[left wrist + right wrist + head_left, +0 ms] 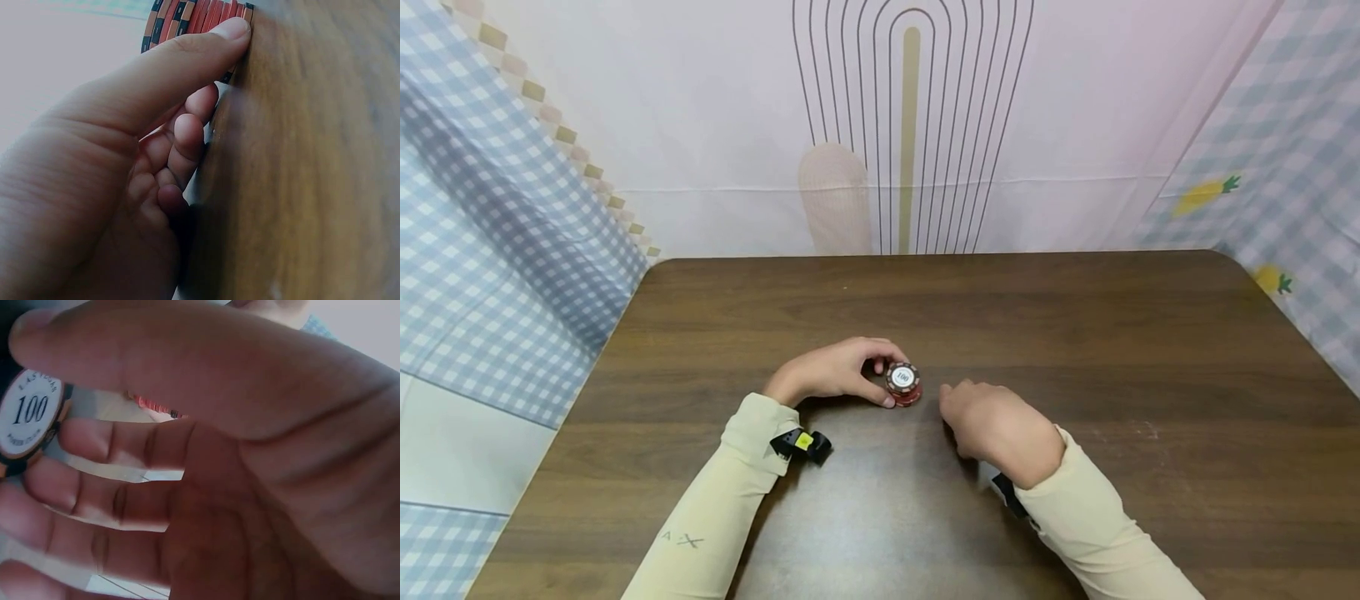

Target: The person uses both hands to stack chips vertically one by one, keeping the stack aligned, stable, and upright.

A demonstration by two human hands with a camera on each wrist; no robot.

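Note:
A short stack of poker chips point(903, 379) stands on the table, with a dark-edged chip marked 100 on top and red ones lower down. My left hand point(831, 371) grips this stack from the left, thumb along its near side and fingers reaching round behind. In the left wrist view the thumb lies across the red and black-orange edges of the stacked chips point(197, 19). Just right of the stack is my right hand point(1000, 429), palm down. Between its thumb and fingers it holds a single poker chip point(30, 415) marked 100, which the hand hides in the head view.
The brown wooden table point(1075, 325) has rounded far corners. A white cloth with arch lines point(722, 125) hangs behind it, and blue checked cloth point(490, 225) hangs at the left and right sides. A black wrist camera point(802, 444) sits on the left sleeve.

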